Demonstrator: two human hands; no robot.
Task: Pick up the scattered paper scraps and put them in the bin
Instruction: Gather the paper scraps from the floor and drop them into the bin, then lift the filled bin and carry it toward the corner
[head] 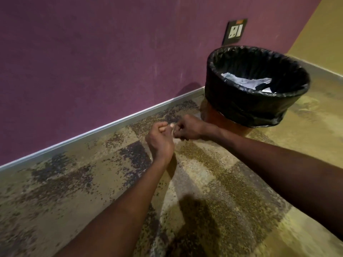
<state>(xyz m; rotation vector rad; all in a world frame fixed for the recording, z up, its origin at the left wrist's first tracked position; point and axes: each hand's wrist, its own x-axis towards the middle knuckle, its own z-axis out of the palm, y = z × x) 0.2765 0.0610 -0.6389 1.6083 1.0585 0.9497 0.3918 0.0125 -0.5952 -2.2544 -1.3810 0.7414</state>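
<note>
No readable text anywhere; orange mark atop socket plate (235, 31) on purple wall (92, 52) too blurred to read.

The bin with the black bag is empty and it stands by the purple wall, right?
Not quite. The head view shows white paper scraps already lying inside the bin. The rest holds: it has a black bag and stands by the purple wall.

Head cam, fwd-down, close over hands (172, 133).
</note>
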